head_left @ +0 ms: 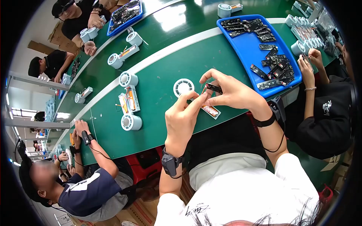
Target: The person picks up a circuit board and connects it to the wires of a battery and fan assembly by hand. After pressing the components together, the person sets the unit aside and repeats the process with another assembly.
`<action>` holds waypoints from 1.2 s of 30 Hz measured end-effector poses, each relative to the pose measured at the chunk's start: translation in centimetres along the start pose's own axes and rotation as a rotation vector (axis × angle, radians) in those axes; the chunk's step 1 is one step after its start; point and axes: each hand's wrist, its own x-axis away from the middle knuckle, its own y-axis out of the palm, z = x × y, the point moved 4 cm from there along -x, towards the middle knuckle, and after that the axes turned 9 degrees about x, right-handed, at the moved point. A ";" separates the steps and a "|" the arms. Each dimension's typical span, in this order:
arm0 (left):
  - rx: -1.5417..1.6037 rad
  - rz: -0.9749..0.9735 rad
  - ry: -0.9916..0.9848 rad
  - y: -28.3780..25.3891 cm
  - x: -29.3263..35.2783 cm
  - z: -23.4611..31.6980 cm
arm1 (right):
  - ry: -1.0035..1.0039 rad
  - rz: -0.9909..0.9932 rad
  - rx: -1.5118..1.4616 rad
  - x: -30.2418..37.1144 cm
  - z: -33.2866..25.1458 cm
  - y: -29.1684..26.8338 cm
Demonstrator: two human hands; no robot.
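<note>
My right hand (pixel 237 92) is closed round a small black circuit board (pixel 214 88), held between thumb and fingers. My left hand (pixel 181 120) is pinched, its fingertips meeting those of the right beside the board. A thin reddish wire (pixel 204 90) shows at the fingertips; what the left fingers grip is too small to tell. Under my hands lies a pale blue handheld fan on the green table. Its round slotted head (pixel 183 87) is beyond my left fingers. The open handle (pixel 212 111), with an orange-and-white part inside, shows below my right hand, and its middle is hidden.
A blue tray (pixel 245 62) of black circuit boards stands to the right. Several opened pale blue fans (pixel 129 100) lie to the left on the green table (pixel 158 77). Co-workers sit on both sides and across; a person's arm (pixel 102 150) rests at the left.
</note>
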 end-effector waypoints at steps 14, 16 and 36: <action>0.024 0.179 -0.015 1.1 1.6 -0.7 | 0.015 0.095 -0.699 1.5 2.9 2.4; 0.029 0.192 -0.040 1.1 1.7 -0.7 | 0.000 0.126 -0.754 2.1 3.2 3.3; 0.100 0.170 0.044 1.7 1.3 -1.0 | -0.113 0.249 -0.436 2.6 2.5 3.3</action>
